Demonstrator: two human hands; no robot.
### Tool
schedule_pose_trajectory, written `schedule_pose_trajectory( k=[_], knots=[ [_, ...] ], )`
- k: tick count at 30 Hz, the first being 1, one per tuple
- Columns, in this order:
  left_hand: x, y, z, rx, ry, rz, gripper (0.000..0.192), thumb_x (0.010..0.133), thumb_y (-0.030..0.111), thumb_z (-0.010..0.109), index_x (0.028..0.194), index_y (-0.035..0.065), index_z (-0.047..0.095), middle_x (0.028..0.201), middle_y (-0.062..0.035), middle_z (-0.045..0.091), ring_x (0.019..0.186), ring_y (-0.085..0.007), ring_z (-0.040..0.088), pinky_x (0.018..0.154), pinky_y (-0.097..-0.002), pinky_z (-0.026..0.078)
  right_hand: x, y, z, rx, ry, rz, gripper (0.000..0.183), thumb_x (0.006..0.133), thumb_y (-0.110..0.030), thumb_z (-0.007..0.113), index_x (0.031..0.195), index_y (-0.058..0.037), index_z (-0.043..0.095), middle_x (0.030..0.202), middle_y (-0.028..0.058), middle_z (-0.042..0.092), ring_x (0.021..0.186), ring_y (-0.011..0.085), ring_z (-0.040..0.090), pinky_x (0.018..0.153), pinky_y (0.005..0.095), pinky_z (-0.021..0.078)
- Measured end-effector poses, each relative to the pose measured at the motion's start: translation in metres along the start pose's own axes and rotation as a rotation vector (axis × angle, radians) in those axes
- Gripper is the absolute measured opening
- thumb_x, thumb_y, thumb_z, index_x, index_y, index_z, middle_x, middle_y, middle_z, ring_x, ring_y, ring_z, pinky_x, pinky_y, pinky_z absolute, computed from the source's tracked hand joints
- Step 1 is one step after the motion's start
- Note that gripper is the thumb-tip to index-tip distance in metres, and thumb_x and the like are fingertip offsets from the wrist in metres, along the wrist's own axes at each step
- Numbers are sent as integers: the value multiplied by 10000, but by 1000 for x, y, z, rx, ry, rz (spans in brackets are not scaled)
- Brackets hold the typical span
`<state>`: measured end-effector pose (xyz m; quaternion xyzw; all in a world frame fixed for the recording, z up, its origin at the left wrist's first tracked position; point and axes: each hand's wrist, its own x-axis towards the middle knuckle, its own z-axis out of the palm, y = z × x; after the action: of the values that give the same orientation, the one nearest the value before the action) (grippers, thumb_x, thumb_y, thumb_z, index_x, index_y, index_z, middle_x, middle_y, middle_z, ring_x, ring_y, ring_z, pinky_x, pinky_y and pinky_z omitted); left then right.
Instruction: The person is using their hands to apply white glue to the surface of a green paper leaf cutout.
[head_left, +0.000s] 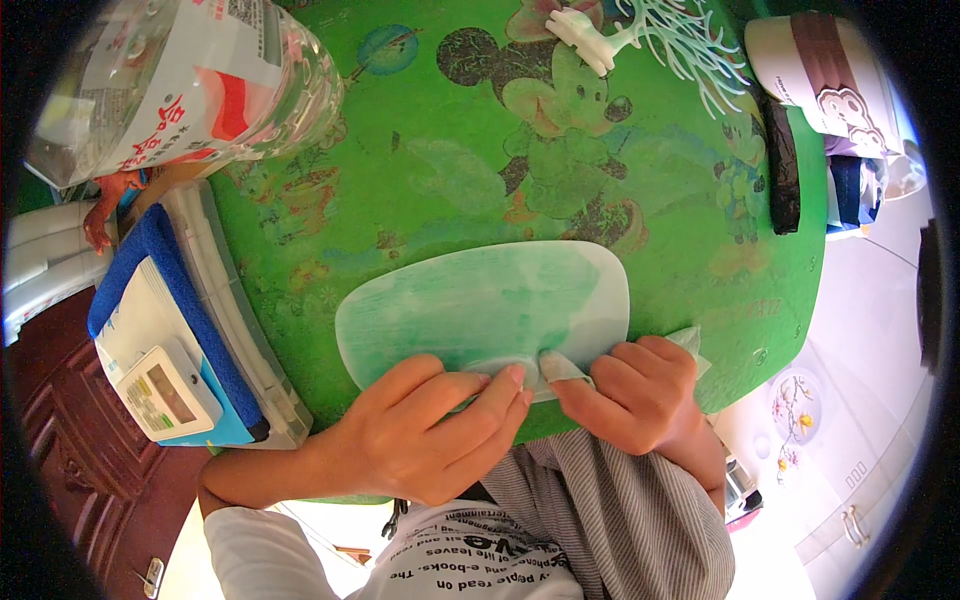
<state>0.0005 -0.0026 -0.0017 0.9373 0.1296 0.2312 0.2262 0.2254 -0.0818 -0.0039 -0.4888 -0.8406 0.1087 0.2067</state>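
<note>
On the green cartoon-printed tabletop (420, 187) lies a rounded translucent pale-green sheet or board (480, 300), its near edge under both hands. My left hand (442, 427) pinches a small, pale translucent piece (517, 369) at that edge, its fingertips close together; what exactly the piece is cannot be told. My right hand (630, 390) is curled just to the right, the index finger, with a whitish thin wrap (562, 369) over its tip, pressed near the same piece. A corner of thin pale material (686, 345) sticks out behind the right knuckles.
A large clear plastic jar (195, 82) stands at the back left. Nearer are a lidded clear box (232, 315), a blue-edged pouch (150, 277) and a small white device with a display (169, 394). White branching plastic pieces (675, 45), a black strip (782, 169) and a beige container (825, 82) are at the back right.
</note>
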Motion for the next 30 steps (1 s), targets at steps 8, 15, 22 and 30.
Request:
schedule_pose_trajectory(
  k=[8,15,22,30],
  knots=[
    [-2,0,-2,-6,-28,-5,278,704,122,691,964,32,729,1095,-96,677,786,-159,589,567,-276,397,0,-1,1,15,37,16,249,599,-156,714,837,-100,665,614,-35,428,494,94,458,404,251,303],
    [0,-1,0,7,-6,4,146,753,86,669,880,22,702,1050,-89,666,760,-153,558,600,-276,415,-2,-1,2,31,58,35,226,629,-149,715,840,-89,657,617,-32,453,500,99,478,405,249,319],
    [-2,0,-1,3,-16,1,203,728,99,690,918,32,715,1073,-85,669,774,-154,566,583,-276,405,-1,0,1,26,51,40,217,641,-152,728,827,-75,644,602,-33,450,490,100,483,401,248,330],
    [-3,1,0,5,-27,-4,268,701,108,709,960,44,729,1105,-81,669,797,-158,572,570,-274,401,-3,0,1,20,52,44,224,652,-145,731,840,-60,644,593,-31,451,484,103,486,394,245,334]
  ],
)
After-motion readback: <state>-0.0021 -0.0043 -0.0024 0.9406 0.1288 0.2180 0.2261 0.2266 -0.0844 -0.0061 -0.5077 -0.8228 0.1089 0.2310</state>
